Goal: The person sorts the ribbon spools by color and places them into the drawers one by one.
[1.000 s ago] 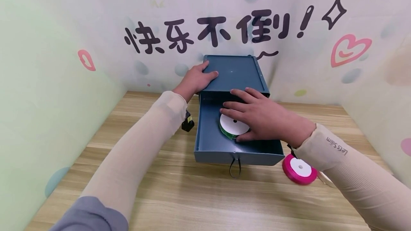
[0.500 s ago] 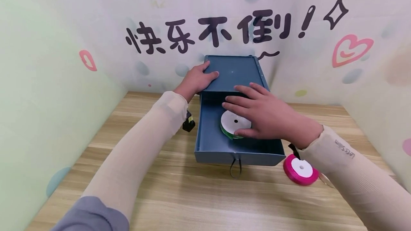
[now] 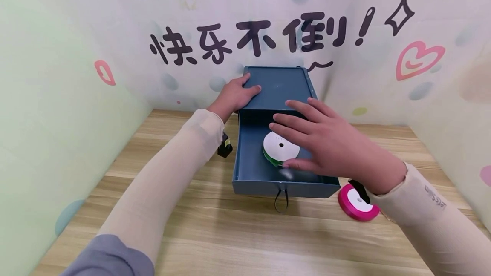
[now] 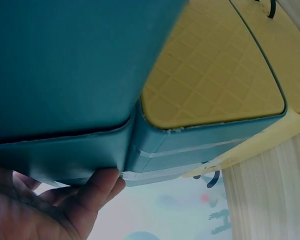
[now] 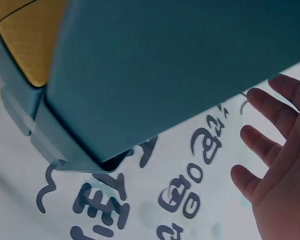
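Note:
A blue drawer unit (image 3: pixel 278 86) stands against the back wall, with its top drawer (image 3: pixel 249 169) pulled out. Inside that drawer lies a spool of green ribbon (image 3: pixel 278 146), white face up. My left hand (image 3: pixel 234 93) holds the unit's upper left edge, thumb on top; in the left wrist view its fingers (image 4: pixel 92 192) press the side. Over the drawer's right part hovers my right hand (image 3: pixel 331 139), fingers spread and overlapping the spool's edge in the head view. The right wrist view shows that hand (image 5: pixel 285 185) holding nothing, beside the drawer's outer wall.
On the wooden table (image 3: pixel 249 237), right of the drawer, rests a spool of pink ribbon (image 3: pixel 349 208), partly hidden by the right wrist. A black loop pull (image 3: pixel 281 203) hangs from the drawer front. Yellow drawer fronts (image 4: pixel 210 75) sit below the blue one.
My right hand has drawn back to the right, uncovering more of the green ribbon spool, which stays in the drawer. The left hand has not moved.

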{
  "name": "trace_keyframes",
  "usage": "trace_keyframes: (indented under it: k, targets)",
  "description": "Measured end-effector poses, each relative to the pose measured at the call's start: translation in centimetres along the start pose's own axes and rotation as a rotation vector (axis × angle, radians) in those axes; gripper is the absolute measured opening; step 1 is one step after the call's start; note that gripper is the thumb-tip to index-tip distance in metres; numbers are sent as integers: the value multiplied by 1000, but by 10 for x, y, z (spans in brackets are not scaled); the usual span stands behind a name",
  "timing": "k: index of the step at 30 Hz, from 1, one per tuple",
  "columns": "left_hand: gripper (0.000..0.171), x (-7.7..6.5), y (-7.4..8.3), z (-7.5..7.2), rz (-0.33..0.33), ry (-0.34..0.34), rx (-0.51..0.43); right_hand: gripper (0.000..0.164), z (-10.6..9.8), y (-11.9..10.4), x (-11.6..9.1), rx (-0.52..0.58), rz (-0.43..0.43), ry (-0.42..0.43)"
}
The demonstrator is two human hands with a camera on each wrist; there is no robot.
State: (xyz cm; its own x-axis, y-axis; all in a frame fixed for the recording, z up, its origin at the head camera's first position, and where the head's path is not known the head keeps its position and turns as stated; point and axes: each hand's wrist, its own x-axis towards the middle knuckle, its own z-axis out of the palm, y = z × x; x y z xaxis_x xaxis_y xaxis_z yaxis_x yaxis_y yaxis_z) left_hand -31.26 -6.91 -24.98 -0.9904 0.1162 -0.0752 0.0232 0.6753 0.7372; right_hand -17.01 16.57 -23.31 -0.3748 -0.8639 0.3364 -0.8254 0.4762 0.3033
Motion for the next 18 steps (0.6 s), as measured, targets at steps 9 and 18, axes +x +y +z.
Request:
trace_keyframes:
  k: [9,18]
  targets:
    - [70,-1,0,1,-5,-6,-9,74,-8,-25,-15,3,29,62]
    - [69,-1,0,0,7,7,3,71,9,-45,-21,5,31,36]
